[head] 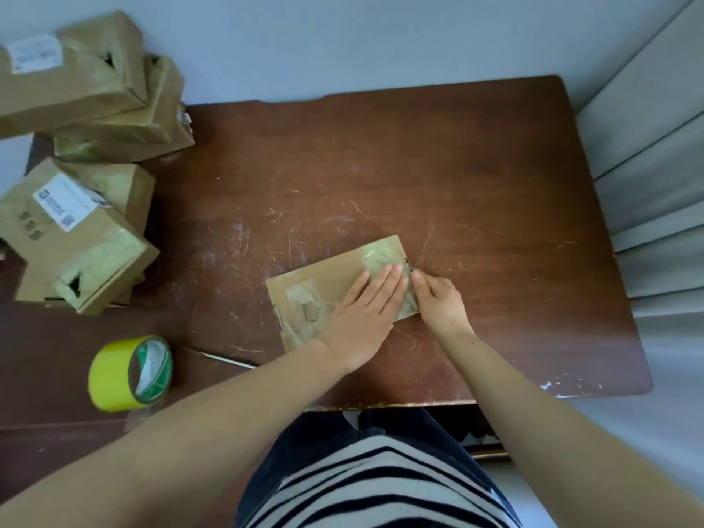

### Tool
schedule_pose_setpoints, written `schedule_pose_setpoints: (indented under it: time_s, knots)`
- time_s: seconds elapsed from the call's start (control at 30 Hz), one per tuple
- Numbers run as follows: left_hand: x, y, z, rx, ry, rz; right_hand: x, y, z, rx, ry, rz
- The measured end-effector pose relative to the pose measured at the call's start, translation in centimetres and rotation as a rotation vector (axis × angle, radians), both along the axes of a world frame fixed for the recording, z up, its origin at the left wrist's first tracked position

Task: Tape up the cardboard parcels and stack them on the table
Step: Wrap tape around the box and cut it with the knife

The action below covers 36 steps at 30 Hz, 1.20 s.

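- Finished parcels [76, 238] are piled at nine to eleven o'clock on the table [457, 165]. The frame's left edge cuts them off, so I cannot count them.
- A yellow tape roll [129, 371] stands on its edge at seven o'clock, well away from both hands.
- At the roll's three o'clock lies a thin metal tool [224, 359]. Its near end runs under the left forearm, and I cannot tell whether it is a blade or a pen.
- The flat parcel [335, 283] being worked lies near six o'clock, with wrinkled tape patches at both ends.
- The left hand [365, 310] lies flat, fingers straight, pressing the parcel's right half.
- The right hand [438, 299] has its fingers curled, pinching the parcel's three o'clock edge.
- To do this well, keep the flat hand's weight on so the parcel cannot slide. Pull the strip taut over the edge, then rub outward from the middle to flatten the creases.
- Whether the fingertips hold a tape end or bare cardboard is hard to make out. The underside and the area beneath the palm are hidden.
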<state>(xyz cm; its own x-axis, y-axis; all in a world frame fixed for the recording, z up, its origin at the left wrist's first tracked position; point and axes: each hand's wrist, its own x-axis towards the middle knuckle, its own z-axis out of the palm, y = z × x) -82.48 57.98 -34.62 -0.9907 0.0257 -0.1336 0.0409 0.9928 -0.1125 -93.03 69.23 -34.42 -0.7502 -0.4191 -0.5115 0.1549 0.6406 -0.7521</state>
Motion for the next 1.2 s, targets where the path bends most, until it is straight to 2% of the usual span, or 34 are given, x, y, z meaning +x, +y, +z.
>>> schedule_pose_setpoints:
  time_s: [0.13, 0.2, 0.3, 0.47, 0.67, 0.8, 0.9, 1.0, 1.1, 1.2]
  knots:
    - [0.0, -0.5, 0.8, 0.077, 0.112, -0.067, -1.2, -1.8, 1.5, 0.024, 0.211, -0.031]
    - [0.3, -0.5, 0.6, 0.158, 0.198, -0.107, -2.2, -3.8, 1.8, 0.009, 0.264, 0.118]
    - [0.6, -0.3, 0.2, 0.290, 0.236, -0.112, -3.3, -6.0, 1.0, 0.104, 0.252, 0.341]
    - [1.0, -0.5, -0.2, 0.344, 0.219, -0.131, -3.8, -6.4, 0.1, 0.056, 0.262, 0.412]
    - [0.9, -0.4, -0.1, 0.401, 0.232, -0.116, -5.1, -5.8, 0.0, 0.054, 0.327, 0.635]
    - [1.0, 0.3, 1.0, 0.582, 0.158, -0.057, -4.7, -5.8, 0.7, 0.066, 0.397, 0.641]
    - [1.1, 0.6, 2.5, 0.593, 0.220, -0.041, -4.1, -6.3, 2.2, 0.063, 0.381, 0.495]
    - [2.6, -0.9, 4.3, 0.615, 0.362, 0.078, -2.4, -7.8, 4.7, -0.060, 0.559, 0.401]
    - [5.8, -3.2, 6.1, 0.585, 0.474, 0.247, 0.7, -10.5, 6.7, -0.185, 0.637, 0.576]
    - [10.5, -5.8, 7.0, 0.619, 0.511, 0.579, 5.0, -13.8, 8.5, -0.272, 0.641, 0.777]
